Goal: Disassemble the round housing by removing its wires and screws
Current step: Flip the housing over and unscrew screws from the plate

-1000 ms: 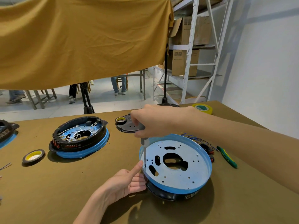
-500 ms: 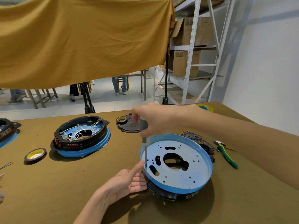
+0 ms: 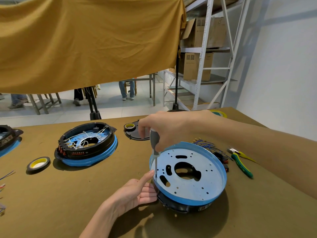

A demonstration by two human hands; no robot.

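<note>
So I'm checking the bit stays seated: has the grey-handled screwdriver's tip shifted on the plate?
No. The grey-handled screwdriver tip stays by the same slot in the blue-rimmed metal plate.

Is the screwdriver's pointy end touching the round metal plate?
Touching. The head view shows the screwdriver standing upright with its tip meeting the round metal plate near its left edge, no gap visible.

Bright, even daylight; soft shadows, sharp focus, wide-angle edge bending.

Round housing [image 3: 188, 176] lies right of second housing [image 3: 86, 143]; pliers [image 3: 241, 164] farther right.
</note>
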